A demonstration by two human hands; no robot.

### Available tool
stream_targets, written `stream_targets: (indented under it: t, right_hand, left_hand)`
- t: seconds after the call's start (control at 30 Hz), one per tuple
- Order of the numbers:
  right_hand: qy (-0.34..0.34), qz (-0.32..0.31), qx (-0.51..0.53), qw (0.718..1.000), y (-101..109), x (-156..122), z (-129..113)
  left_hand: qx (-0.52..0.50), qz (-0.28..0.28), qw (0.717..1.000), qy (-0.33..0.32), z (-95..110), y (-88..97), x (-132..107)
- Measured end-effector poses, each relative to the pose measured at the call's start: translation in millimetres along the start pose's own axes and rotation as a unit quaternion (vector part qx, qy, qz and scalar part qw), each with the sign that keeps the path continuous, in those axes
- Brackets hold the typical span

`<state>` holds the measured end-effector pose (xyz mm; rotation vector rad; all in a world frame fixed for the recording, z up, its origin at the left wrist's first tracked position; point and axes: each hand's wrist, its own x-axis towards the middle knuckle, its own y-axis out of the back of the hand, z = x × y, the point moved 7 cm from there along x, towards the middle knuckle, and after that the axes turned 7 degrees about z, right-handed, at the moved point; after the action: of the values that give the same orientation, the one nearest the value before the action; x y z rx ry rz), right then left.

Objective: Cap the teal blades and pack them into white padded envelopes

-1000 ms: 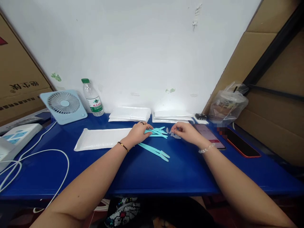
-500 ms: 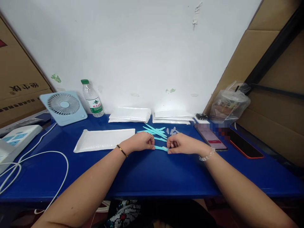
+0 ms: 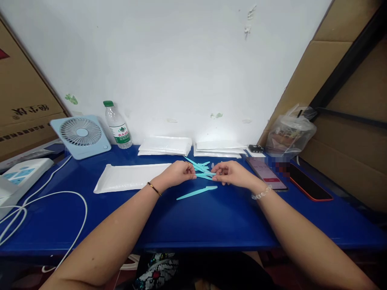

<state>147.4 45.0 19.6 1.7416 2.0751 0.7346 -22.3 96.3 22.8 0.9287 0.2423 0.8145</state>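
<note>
My left hand (image 3: 181, 173) is closed in a pinch on the handle of a turquoise eyebrow razor (image 3: 204, 175). At the razor's other end, the thumb and fingers of my right hand (image 3: 232, 174) are closed on its tip. Just behind, several more turquoise razors (image 3: 200, 165) lie crossed in a loose pile, partly hidden by my hands. One separate razor (image 3: 196, 193) rests on the blue table nearer to me, its head pointing right. A small clear cap (image 3: 213, 165) shows beside my right fingers; other caps there are mostly covered.
A white padded envelope (image 3: 130, 178) lies left of my hands. Two stacks of white envelopes (image 3: 165, 146) stand against the wall. A fan (image 3: 81, 137), a water bottle (image 3: 118, 127) and white cables are left; two phones (image 3: 310, 183) and a bagged cup (image 3: 290, 133) are right.
The razor held between both hands before now lies on the table in front. Both hands have moved slightly farther away and hold another razor by the pile.
</note>
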Motion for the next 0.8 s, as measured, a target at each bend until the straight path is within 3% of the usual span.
stream_targets:
  t: [0.13, 0.23, 0.33, 0.43, 0.5, 0.57, 0.7, 0.8]
  right_hand:
    - [0.001, -0.003, 0.031, 0.999, -3, 2, -2]
    - [0.002, 0.02, 0.02, 1.0, 12, 5, 8]
    - [0.022, 0.077, -0.065, 0.995, 33, 9, 21]
    - [0.056, 0.12, -0.172, 0.976, 42, 10, 23]
    - [0.075, 0.118, -0.187, 0.972, 36, 9, 16]
    - [0.095, 0.075, -0.17, 0.978, 22, 6, 5]
    - [0.124, -0.033, -0.179, 0.975, -11, -2, -15]
    - [0.109, -0.061, -0.202, 0.971, -24, -3, -16]
  left_hand:
    - [0.003, -0.007, 1.0, -0.018, 4, -2.6, 0]
    - [0.016, 0.011, 1.0, -0.004, -3, 0.1, 2]
    - [0.06, 0.034, 0.998, 0.014, -15, 2.4, 6]
    - [0.101, 0.068, 0.993, 0.003, -19, 4.6, 9]
    - [0.107, 0.099, 0.989, -0.006, -16, 8.5, 8]
    - [0.096, 0.109, 0.989, -0.01, -11, 11.0, 5]
    - [0.071, 0.012, 0.997, -0.036, 8, -2.5, -4]
    - [0.078, -0.042, 0.995, -0.048, 17, -15.6, -9]
